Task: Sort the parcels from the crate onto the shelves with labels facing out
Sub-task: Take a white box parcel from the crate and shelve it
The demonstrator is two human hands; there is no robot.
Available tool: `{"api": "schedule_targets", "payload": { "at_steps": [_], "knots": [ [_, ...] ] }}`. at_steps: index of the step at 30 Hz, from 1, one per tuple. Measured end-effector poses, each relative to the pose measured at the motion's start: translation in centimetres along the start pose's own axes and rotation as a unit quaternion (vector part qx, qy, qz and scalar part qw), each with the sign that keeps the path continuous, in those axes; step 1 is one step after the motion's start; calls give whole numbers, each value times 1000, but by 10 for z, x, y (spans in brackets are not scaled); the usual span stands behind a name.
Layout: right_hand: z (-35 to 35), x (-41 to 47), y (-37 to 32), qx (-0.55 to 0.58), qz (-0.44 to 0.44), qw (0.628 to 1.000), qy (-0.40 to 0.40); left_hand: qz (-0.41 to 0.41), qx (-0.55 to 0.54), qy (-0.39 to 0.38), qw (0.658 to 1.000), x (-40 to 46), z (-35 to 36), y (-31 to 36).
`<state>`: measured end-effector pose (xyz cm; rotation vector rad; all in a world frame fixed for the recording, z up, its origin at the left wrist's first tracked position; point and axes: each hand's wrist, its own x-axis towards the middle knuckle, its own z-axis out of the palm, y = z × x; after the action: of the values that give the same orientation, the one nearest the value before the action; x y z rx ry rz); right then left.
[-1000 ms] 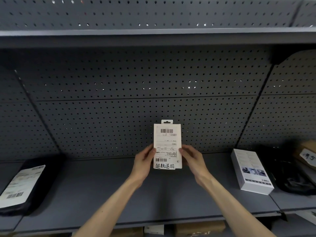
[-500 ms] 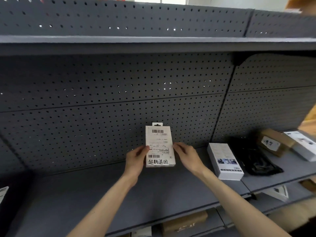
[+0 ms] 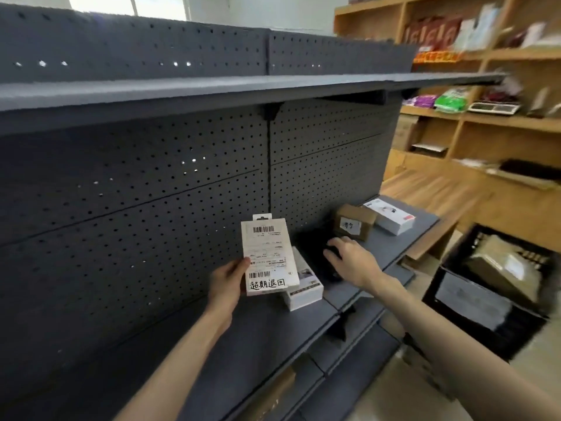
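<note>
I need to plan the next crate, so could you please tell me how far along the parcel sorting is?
Done: a white box, a black bag, a brown box and another white box sit on the grey shelf. In hand: the left hand holds a labelled white parcel upright, label outward; the right hand reaches over the black bag. Left: parcels remain in the black crate.

Dim overall; daylight from window [image 3: 158,6] at top left, pinpricks glowing thru pegboard [image 3: 127,183] holes. Deep shadow under upper shelf [image 3: 212,89]. Right side w/ wooden shelving [image 3: 485,123] and crate [image 3: 485,299] motion-blurred. Wide-angle bending at edges.
</note>
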<state>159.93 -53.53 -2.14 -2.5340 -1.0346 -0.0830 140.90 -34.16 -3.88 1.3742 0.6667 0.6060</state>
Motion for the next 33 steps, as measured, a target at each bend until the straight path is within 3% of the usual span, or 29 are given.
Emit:
{"api": "schedule_targets", "payload": {
  "at_steps": [7,17,26,33],
  "knots": [
    [-89,-23,156,-85,124,987,59,1,10,-129,992,21,162,7],
    [-195,-76,362,-146,272,944,116,41,10,-305,951,36,444,6],
    [-237,-106,491,-143,372,907,139,30,39,-413,909,40,623,-24],
    [-235,-75,583,-168,411,887,130,13,58,-470,881,73,729,-47]
  ]
}}
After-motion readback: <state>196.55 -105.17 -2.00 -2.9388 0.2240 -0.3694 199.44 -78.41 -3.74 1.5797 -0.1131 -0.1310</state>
